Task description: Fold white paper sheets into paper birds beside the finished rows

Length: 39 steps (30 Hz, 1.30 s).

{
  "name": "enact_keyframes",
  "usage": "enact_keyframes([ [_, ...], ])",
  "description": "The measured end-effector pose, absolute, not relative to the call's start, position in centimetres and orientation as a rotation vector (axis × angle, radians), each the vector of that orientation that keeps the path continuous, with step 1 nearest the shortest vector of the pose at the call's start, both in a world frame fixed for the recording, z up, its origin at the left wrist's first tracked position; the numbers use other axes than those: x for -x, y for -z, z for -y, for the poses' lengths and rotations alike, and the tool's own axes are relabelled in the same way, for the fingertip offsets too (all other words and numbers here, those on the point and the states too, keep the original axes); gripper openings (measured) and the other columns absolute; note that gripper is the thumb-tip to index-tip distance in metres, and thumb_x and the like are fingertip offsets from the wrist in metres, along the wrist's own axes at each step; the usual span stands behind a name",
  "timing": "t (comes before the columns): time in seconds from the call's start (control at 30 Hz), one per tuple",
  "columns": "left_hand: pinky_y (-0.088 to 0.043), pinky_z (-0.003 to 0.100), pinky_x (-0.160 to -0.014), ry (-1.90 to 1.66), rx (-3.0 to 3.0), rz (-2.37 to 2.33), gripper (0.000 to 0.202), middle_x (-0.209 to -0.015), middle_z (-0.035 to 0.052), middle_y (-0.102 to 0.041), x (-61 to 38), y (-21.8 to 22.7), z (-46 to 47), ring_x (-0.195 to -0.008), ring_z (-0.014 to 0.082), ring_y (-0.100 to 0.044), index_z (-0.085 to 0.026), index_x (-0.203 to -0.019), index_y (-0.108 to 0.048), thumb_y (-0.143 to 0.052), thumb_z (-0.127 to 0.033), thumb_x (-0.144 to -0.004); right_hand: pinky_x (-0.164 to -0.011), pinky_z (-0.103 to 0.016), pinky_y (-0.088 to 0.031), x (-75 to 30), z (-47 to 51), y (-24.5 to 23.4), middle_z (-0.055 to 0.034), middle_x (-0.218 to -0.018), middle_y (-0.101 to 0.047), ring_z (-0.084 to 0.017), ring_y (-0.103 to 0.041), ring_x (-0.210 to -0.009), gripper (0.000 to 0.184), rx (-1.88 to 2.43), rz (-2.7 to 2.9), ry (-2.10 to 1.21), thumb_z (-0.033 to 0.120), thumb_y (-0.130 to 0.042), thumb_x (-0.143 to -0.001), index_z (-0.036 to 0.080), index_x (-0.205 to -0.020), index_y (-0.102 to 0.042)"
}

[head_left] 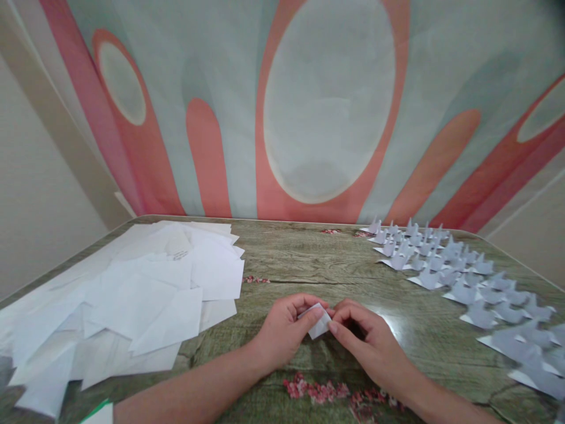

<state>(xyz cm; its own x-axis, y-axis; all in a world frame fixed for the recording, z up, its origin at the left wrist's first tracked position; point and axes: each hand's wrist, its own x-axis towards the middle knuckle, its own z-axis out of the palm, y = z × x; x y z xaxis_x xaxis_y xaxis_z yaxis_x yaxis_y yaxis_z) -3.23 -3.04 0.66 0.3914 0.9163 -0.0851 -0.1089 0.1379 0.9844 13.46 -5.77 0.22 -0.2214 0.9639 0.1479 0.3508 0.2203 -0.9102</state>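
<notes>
A small folded piece of white paper is held between both hands, just above the table near its front middle. My left hand is closed on its left side, the thumb lying across the paper's face. With thumb and index finger, my right hand pinches the paper's right corner. The paper looks diamond-shaped with a crease across it; its back and the fingertips behind it are hidden.
A loose pile of white paper sheets covers the table's left side. Rows of folded paper birds stand along the right side. The wood-patterned tabletop carries printed pink blossoms and meets a patterned wall covering at the back.
</notes>
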Motion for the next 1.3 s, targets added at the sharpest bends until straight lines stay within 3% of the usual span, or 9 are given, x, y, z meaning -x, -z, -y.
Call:
enact_keyframes([
  [0.6, -0.047, 0.027, -0.066, -0.943, -1.101, -0.950, 0.032, -0.080, 0.0075, -0.071, 2.88, -0.71, 3.23, -0.072, 0.0177, -0.063, -0.013, -0.081, -0.063, -0.070, -0.041, -0.067, -0.061, -0.026, -0.039, -13.05, 5.84, 0.09, -0.0011, -0.074, -0.053, -0.014, -0.049, -0.068, 0.017, 1.219, 1.707, -0.862, 0.027, -0.049, -0.085, 0.019, -0.070, -0.053],
  [0.9, -0.043, 0.022, -0.060, -0.965, -1.108, -0.945, 0.028, -0.076, 0.0062, -0.071, 2.86, -0.23, 3.26, -0.064, 0.0128, -0.060, -0.012, -0.082, -0.064, -0.069, -0.036, -0.069, -0.065, -0.027, -0.042, -12.83, 6.01, 0.27, -0.0024, -0.078, -0.061, -0.015, -0.055, -0.072, 0.014, 1.212, 1.632, -0.964, 0.025, -0.050, -0.084, 0.019, -0.071, -0.053],
  [1.3, -0.049, 0.028, -0.065, -0.958, -1.101, -0.972, 0.040, -0.078, 0.0088, -0.071, 2.85, -0.56, 3.40, -0.072, 0.0197, -0.065, -0.012, -0.095, -0.065, -0.070, -0.041, -0.066, -0.063, -0.027, -0.044, -12.88, 5.97, 0.54, -0.0025, -0.076, -0.062, -0.016, -0.057, -0.070, 0.016, 1.270, 1.522, -1.027, 0.031, -0.056, -0.080, 0.019, -0.071, -0.052],
])
